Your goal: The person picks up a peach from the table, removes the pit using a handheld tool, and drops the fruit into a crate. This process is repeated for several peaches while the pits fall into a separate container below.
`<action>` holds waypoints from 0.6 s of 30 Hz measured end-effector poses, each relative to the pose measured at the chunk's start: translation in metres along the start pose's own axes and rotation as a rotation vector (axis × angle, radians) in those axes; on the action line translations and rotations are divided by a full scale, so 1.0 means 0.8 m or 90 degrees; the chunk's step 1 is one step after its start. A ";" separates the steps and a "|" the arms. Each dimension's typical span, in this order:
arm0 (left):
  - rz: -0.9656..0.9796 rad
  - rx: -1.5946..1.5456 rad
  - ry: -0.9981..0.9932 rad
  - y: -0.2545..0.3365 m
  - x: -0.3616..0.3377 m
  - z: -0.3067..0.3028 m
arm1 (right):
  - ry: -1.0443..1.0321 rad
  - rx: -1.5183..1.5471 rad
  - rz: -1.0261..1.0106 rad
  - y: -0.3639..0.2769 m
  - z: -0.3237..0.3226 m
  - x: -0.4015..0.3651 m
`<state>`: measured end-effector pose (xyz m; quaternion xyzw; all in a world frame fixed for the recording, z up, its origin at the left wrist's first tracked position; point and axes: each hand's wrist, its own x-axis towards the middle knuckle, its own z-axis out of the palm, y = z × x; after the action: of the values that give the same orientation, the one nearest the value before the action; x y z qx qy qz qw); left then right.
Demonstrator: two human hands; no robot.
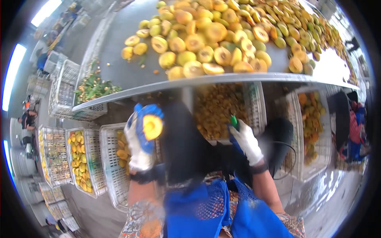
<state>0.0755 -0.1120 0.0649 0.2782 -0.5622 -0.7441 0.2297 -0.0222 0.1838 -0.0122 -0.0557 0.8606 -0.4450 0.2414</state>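
Left of centre in the frame, the gloved left hand (139, 133) grips a fruit half (152, 127), its cut face showing. Right of centre, the gloved right hand (247, 139) is closed around a green tool (234, 121), perhaps a knife, though its tip is too blurred to tell. Across the top, cut fruit (206, 39) lies heaped on the grey worktop (119, 43).
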 end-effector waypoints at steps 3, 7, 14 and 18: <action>0.010 0.246 0.109 0.048 -0.025 -0.077 | 0.028 -0.158 -0.089 0.016 0.005 0.004; 0.044 1.048 0.108 0.056 -0.021 -0.178 | 0.032 -0.198 -0.084 0.016 0.013 0.005; 0.315 0.619 0.033 0.075 0.256 -0.157 | -0.100 -0.112 -0.166 0.013 0.028 -0.002; 0.275 0.783 -0.149 0.050 0.512 -0.161 | 0.070 0.032 -0.149 0.028 0.054 -0.010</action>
<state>-0.1403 -0.4820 0.0122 0.1572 -0.9489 -0.2502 0.1106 0.0077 0.1679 -0.0481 -0.1253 0.8486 -0.4940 0.1416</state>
